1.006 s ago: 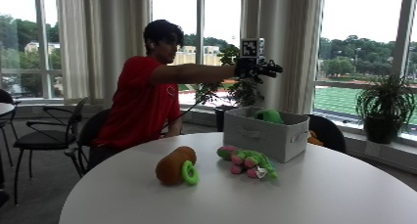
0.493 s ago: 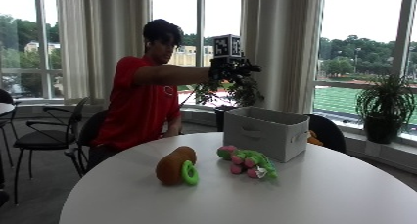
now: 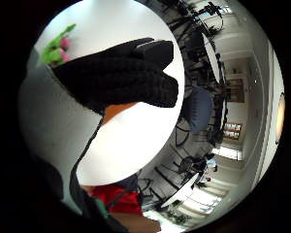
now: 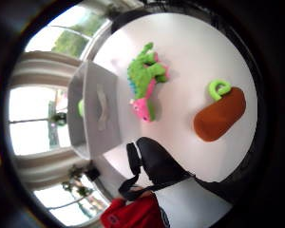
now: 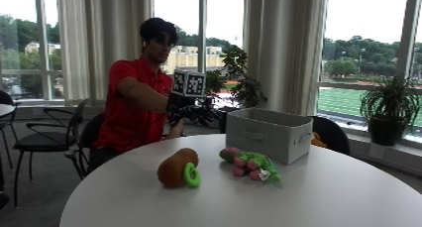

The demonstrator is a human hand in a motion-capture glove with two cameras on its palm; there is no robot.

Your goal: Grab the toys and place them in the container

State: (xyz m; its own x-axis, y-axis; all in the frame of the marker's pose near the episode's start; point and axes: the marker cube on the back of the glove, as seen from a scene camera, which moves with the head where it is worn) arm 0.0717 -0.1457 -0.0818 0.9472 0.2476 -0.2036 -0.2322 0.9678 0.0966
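partly done, judging by something green inside the box (image 5: 269, 133); two toys, brown (image 5: 177, 168) and green-pink (image 5: 250, 163), left on table (image 5: 330, 197); gloved hand (image 5: 188, 111) relaxed, gripped nothing.

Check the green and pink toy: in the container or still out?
Out. The green and pink toy lies on the table beside the container; the brown toy lies out too.
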